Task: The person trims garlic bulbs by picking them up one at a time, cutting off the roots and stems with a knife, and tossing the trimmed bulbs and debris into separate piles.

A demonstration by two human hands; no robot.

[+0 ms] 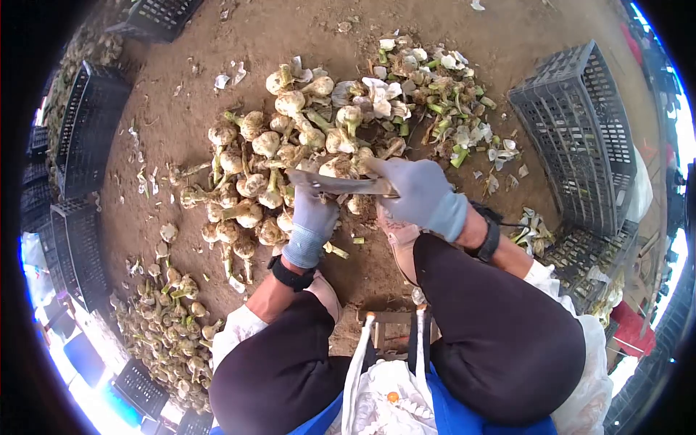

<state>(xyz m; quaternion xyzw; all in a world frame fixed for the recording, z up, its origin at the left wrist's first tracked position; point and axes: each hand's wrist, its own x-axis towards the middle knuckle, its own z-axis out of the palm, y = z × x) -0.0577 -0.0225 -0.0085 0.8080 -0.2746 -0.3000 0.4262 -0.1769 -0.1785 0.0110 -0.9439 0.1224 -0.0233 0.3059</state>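
Note:
My right hand [420, 190], in a pale grey glove with a blue cuff, is closed around one end of a long, flat, brownish blade-like tool [348, 185]. The tool reaches leftward across to my left hand [315, 214], gloved the same way. The fingers of that hand are curled beneath the tool's far end, and what they hold is hidden. Just beyond both hands lies a heap of garlic bulbs [267, 143] with short green stems and soil on them.
Cut stems and papery skins [453, 94] are piled ahead to the right. A black plastic crate [573, 130] stands at right, others [90, 130] at left. More garlic [170, 326] covers the ground at lower left. My knees flank a low wooden stool [391, 326].

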